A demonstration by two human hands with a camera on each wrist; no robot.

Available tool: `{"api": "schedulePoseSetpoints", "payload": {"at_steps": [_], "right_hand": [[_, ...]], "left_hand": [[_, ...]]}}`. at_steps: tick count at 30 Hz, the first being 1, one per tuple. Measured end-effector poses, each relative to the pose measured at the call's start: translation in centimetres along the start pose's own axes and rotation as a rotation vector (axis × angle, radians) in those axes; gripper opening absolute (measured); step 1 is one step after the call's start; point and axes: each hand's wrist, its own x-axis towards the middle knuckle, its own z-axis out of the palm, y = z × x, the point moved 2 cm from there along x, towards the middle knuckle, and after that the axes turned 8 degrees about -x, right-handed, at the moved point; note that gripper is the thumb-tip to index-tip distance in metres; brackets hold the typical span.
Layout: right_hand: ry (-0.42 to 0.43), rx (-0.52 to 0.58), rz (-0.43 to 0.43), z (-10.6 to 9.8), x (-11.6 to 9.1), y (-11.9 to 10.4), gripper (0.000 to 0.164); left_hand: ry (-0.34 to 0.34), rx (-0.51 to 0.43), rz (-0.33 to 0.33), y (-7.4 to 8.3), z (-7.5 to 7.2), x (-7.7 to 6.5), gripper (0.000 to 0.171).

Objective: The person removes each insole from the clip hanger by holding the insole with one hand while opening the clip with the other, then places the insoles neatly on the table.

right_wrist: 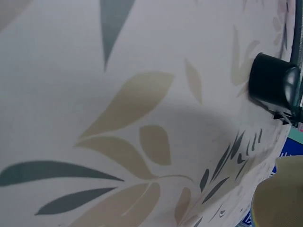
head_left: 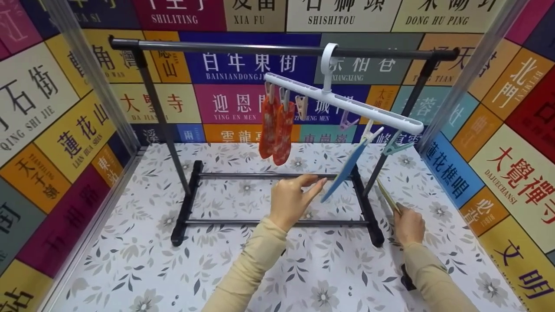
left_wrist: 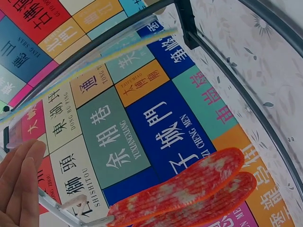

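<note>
My right hand (head_left: 409,225) grips a thin insole (head_left: 388,195), seen nearly edge-on beside the rack's right foot. Its beige face with a rounded edge shows in the right wrist view (right_wrist: 279,194). A blue insole (head_left: 347,167) with a yellowish edge hangs tilted from a pale clip (head_left: 370,130). Just left of its lower part is my left hand (head_left: 295,197), thumb and fingers extended with nothing seen between them. In the left wrist view, those fingers (left_wrist: 21,184) appear apart from the insole. The white clip hanger (head_left: 347,102) slopes down to the right.
Two red-and-white marbled, long rounded pieces (head_left: 276,132) hang from clips at the hanger's left end. Beige, purple and green clips (head_left: 396,145) also hang there. The black rack (head_left: 277,47) stands on a flower-patterned surface (head_left: 247,188), with sign-covered walls behind and beside it.
</note>
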Motion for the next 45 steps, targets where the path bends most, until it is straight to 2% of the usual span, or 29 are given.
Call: {"api": "schedulePoseSetpoints", "payload": {"at_steps": [13, 21, 26, 31, 34, 40, 45], "right_hand": [[-0.113, -0.046, -0.067, 1.1, 0.5, 0.8, 0.033], [-0.122, -0.087, -0.175, 1.4, 1.0, 0.6, 0.031], [-0.14, -0.1, -0.183, 1.8, 1.2, 0.6, 0.03], [-0.203, -0.135, -0.189, 2.3, 1.6, 0.7, 0.03], [-0.24, -0.148, -0.215, 2.5, 1.9, 0.5, 0.03], [-0.261, -0.133, -0.268, 2.8, 2.2, 0.1, 0.029], [-0.332, -0.142, -0.242, 3.4, 1.9, 0.5, 0.02]], "left_hand": [[-0.007, 0.066, -0.006, -0.4, -0.2, -0.6, 0.025], [-0.002, 0.081, -0.026, -0.8, -0.6, -1.0, 0.024], [0.002, 0.073, -0.016, -0.8, -0.8, -1.1, 0.024], [-0.004, 0.069, -0.01, -1.1, -0.9, -1.4, 0.024], [-0.007, 0.067, -0.012, -1.2, -1.1, -1.4, 0.023], [0.002, 0.074, -0.012, -1.4, -1.3, -1.6, 0.026], [0.013, 0.081, 0.004, -1.4, -1.4, -1.7, 0.025]]}}
